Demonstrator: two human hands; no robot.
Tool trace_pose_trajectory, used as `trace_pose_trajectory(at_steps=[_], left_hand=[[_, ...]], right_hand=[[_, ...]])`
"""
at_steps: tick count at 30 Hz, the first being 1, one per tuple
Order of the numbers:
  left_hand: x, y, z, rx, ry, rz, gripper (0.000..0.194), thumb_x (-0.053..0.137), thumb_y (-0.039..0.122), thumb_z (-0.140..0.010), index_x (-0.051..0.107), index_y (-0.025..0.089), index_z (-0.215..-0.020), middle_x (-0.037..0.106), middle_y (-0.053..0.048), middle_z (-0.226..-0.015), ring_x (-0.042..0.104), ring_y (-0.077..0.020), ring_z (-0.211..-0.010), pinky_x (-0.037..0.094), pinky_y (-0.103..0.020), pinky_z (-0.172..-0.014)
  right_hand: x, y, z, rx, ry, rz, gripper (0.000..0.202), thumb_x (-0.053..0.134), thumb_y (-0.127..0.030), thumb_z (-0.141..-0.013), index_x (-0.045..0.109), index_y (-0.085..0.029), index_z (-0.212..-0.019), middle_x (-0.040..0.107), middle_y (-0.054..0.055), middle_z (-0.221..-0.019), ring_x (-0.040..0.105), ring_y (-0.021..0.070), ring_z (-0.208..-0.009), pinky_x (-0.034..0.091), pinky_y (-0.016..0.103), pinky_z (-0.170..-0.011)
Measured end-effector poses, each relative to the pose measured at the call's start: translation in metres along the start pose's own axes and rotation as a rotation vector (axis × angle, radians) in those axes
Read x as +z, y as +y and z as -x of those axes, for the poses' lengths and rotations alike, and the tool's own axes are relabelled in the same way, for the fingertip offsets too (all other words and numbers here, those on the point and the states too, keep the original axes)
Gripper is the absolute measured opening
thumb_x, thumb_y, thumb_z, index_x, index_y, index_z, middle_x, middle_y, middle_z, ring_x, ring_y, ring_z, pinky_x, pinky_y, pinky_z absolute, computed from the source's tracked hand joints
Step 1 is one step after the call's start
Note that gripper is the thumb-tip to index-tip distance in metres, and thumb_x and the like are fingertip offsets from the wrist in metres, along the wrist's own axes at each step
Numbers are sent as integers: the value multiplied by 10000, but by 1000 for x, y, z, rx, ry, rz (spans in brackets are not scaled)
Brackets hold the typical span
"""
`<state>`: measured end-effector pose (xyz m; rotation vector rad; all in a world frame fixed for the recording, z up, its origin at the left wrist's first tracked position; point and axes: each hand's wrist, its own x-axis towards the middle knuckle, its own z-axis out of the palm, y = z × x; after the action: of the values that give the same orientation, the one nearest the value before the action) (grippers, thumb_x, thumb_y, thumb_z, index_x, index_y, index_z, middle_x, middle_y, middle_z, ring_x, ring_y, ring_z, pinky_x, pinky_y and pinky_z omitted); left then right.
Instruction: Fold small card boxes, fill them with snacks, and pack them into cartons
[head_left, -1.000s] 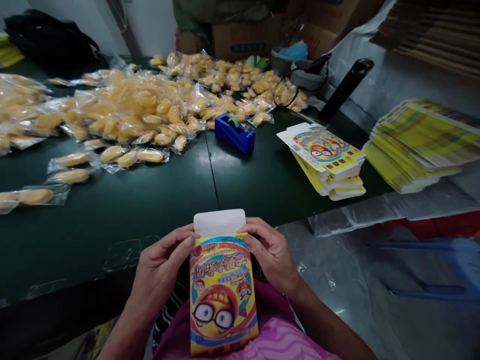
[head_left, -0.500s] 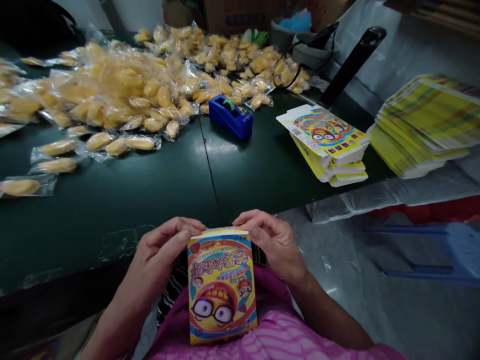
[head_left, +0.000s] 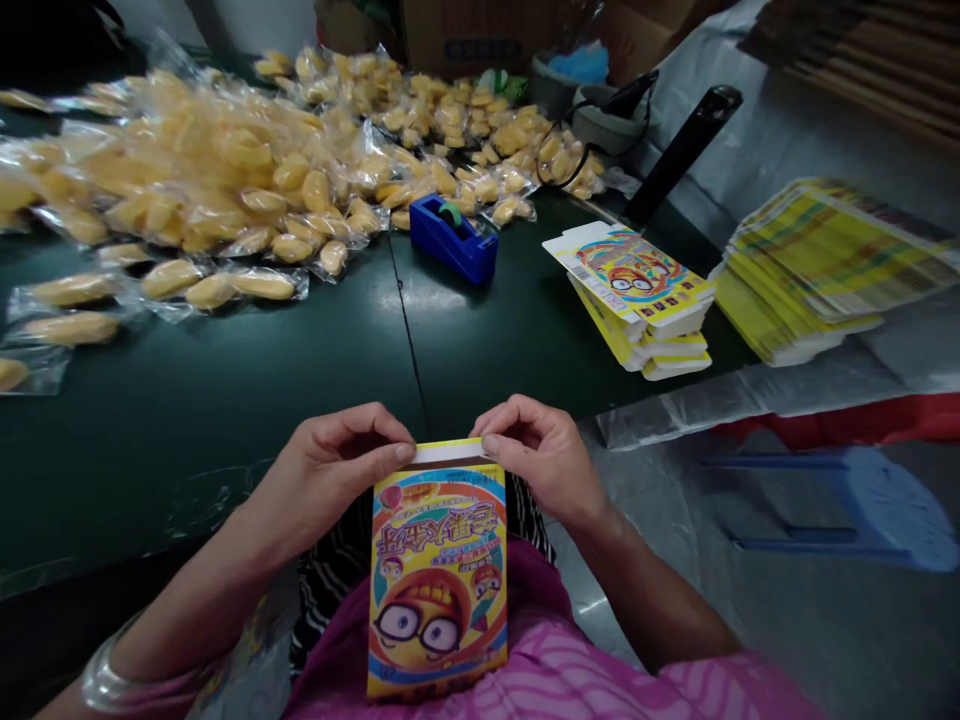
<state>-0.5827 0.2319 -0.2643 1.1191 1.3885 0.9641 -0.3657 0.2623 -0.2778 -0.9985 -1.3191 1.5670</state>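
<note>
A colourful printed box (head_left: 439,590) with a cartoon face in glasses rests on the lap, its lettering upside down in view. At its far end a white-edged flap (head_left: 450,452) stands up from the opening. My left hand (head_left: 349,450) pinches the flap's left end between thumb and fingers. The flap's right end is pinched by my right hand (head_left: 529,450). The inside of the box is hidden.
Many wrapped yellow pieces (head_left: 225,190) cover the green table (head_left: 315,380). A blue tape dispenser (head_left: 454,240) sits mid-table. Flat printed cartons (head_left: 637,280) and a larger carton stack (head_left: 825,270) lie right. A blue stool (head_left: 885,510) stands on the floor.
Both hands have moved slightly away from the body and lifted the flap, which now shows apart from the box front. The view has shifted a little to the right.
</note>
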Motion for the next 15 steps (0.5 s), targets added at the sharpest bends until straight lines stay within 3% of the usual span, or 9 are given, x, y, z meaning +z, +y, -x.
trace_pose_trajectory(at_steps=[5,10,12,15], left_hand=[[3,-15,20,-43,136,-25,317,753,542,-720,815,241,-802,779,-66,-838,695,-241,-762,580,-284,-644],[18,-28,44,2,366,-6,333,742,496,-769,798,283,-1018,786,-47,-1058,735,-240,-862,609,-281,-706],[20,-30,46,0,378,-10,313,751,487,-765,805,281,-993,787,-50,-1058,738,-242,-862,613,-283,-701],[14,-33,46,-9,304,26,242,761,474,-760,820,281,-894,790,-57,-1043,735,-261,-939,614,-315,-797]], right_hand=[[-3,2,19,-58,10,96,91,694,-268,-865,770,-232,-830,770,37,-930,705,186,-889,571,318,-788],[-2,9,30,-129,70,136,115,713,-216,-863,794,-279,-915,779,31,-975,717,207,-965,592,339,-848],[0,10,32,-146,69,148,141,715,-201,-862,795,-290,-937,776,27,-993,715,199,-976,593,317,-840],[3,9,36,-132,66,119,157,729,-183,-845,794,-295,-934,770,23,-1002,713,184,-971,589,295,-838]])
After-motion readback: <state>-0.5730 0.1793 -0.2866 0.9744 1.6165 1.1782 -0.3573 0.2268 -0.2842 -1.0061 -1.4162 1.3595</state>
